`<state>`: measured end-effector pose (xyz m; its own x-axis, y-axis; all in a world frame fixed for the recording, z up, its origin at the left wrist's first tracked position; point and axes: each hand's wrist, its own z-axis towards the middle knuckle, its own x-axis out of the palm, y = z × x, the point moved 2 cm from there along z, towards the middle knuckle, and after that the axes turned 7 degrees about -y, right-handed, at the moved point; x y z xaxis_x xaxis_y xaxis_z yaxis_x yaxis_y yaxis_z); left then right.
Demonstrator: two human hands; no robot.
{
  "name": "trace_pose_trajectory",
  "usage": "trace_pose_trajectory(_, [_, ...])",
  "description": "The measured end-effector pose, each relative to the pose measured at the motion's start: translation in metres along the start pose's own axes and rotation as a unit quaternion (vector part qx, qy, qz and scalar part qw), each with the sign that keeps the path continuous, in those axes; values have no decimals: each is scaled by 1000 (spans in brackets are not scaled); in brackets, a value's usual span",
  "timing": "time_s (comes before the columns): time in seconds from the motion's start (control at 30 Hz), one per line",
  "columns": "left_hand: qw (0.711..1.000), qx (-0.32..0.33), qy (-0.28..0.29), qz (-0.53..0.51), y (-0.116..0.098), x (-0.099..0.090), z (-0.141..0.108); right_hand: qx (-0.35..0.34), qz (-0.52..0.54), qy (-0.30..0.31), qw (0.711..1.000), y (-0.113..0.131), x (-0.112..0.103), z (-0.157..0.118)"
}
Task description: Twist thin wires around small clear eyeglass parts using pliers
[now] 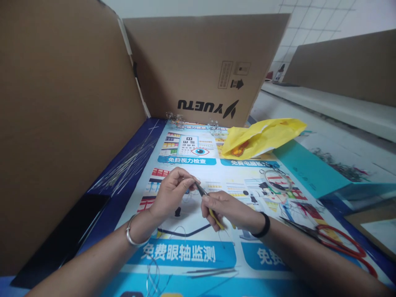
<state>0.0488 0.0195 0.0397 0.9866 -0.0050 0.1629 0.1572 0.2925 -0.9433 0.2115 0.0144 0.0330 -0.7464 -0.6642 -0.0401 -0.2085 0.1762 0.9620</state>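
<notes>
Though dark-tipped, yellow-handled pliers [201,190].

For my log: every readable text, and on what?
"YUETU", upside down: cardboard panel
"免费视力检查": printed sheet
"免费电脑验", rest unclear: sheet
"免费眼轴监测": sheet
"免费", rest hidden: sheet
Too blurred: panel's small print, eye chart, sheet's top line.

A cardboard panel [161,53] with upside-down YUETU lettering stands across the back of the counter [122,187]; a plain brown panel [62,95] rises at left; a yellow bag [262,134] lies partly over a printed poster [198,214]; a small bottle [280,73] stands far right.
</notes>
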Motion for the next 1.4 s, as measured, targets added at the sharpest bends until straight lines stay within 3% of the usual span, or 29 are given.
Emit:
trace_pose_trajectory(0.43, [990, 79, 28, 117, -1, -6, 0, -2, 11, 5, 1000, -1, 3, -1])
trace_pose_trajectory(0.73, [986, 96, 24, 133, -3, -6, -1, -4, -35, -51, 998, -8, 7, 1])
trace_pose_trajectory(0.9, [996, 38, 12, 86, -4, -2, -2, -32, -117, -111, 986, -9, 8, 2])
trace_pose_trajectory(1.07, [999, -15, -6, 29, -3, 2, -1, -74, -204, -127, 968, -5, 7, 1])
trace_pose_trajectory(1.4, [990, -119, 13, -79, -5, 6, -4, -169, -351, -118, 913, -5, 1, 5])
